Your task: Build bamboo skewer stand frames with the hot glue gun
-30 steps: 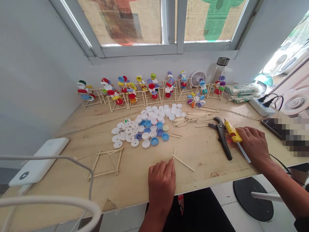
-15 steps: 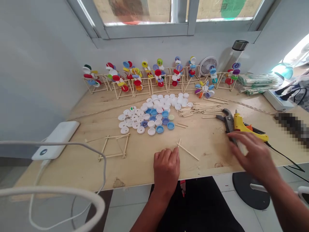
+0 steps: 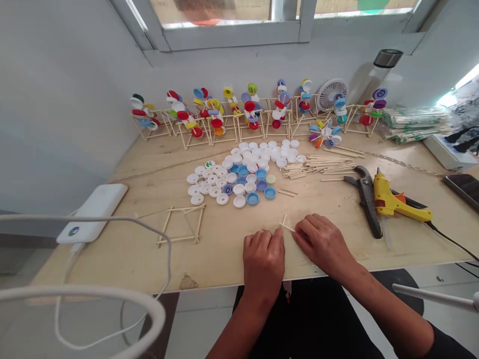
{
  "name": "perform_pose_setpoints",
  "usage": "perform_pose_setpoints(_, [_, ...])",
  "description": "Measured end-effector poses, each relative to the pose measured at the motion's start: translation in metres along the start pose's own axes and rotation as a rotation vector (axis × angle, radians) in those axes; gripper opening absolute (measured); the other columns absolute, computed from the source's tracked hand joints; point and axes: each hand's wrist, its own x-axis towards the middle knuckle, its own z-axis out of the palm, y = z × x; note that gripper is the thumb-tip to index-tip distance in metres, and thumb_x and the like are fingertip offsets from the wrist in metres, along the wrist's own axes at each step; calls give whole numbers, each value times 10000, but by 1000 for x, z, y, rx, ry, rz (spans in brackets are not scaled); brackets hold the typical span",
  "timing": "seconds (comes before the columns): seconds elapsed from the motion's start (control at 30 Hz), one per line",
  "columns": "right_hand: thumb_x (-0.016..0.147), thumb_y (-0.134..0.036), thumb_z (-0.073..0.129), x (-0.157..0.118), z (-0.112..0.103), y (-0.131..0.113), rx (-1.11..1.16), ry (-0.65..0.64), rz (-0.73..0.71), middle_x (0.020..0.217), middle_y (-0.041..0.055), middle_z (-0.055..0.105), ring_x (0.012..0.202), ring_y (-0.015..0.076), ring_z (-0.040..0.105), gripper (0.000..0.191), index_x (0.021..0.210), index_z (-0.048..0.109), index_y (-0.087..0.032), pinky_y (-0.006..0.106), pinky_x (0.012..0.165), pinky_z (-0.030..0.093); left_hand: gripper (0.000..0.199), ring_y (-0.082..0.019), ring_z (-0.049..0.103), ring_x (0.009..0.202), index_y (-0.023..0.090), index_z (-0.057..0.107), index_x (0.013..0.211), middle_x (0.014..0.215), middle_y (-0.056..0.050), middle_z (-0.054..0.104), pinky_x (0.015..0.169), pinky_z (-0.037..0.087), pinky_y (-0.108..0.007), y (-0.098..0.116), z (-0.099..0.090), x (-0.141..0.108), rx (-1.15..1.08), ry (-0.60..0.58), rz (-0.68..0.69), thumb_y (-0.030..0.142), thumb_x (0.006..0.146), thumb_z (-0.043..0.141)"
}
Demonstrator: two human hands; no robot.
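Two thin wooden sticks cross each other near the front of the table. My left hand (image 3: 264,257) rests on the tabletop, its fingers closed on the lower end of the short visible stick (image 3: 284,218). From the right, my right hand (image 3: 322,243) pinches the slanting stick (image 3: 288,227), whose free end lies across the first one. Most of both sticks is hidden under my fingers. Left of my hands lies a flat square frame of sticks (image 3: 180,239). Just beyond them are white and blue bottle caps (image 3: 253,198) and two short loose sticks (image 3: 287,193).
To the right lie pliers-like cutters (image 3: 368,204), a yellow glue gun (image 3: 402,203) and a phone (image 3: 466,188). Behind are a stick pile (image 3: 325,163), cap wheels on stick frames (image 3: 250,107), a small fan (image 3: 332,94) and a bottle (image 3: 385,67). A power bank (image 3: 93,212) with cable is left.
My right hand has moved left from beside the cutters and glue gun to the crossed sticks, and now pinches the slanting one. My left hand stays on its stick. The camera view has shifted slightly.
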Motion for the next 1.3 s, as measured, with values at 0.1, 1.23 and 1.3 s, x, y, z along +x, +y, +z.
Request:
perform_pose_setpoints(0.1, [888,-199,484,-2,3,4,32,79,35,696,28,569,680,168,490,166,739,556,-179,283,654,350,196,-160,521,663,148,649,981,673,-19,566,647,347,-317,0,0,0,7,-4,10,143,888,476])
perform_pose_setpoints(1.23, [890,-248,495,-2,6,5,12,117,57,734,43,581,708,181,492,158,795,596,-172,304,677,357,196,-160,510,649,145,635,1000,658,-22,560,646,350,-313,0,-2,0,10,-3,19,143,892,471])
perform_pose_setpoints(1.3, [894,-245,489,-3,5,5,32,112,52,767,51,588,734,185,504,152,880,619,-168,308,693,372,196,-162,510,649,142,635,1000,656,-21,561,644,349,-316,0,-2,0,16,-4,26,135,889,473])
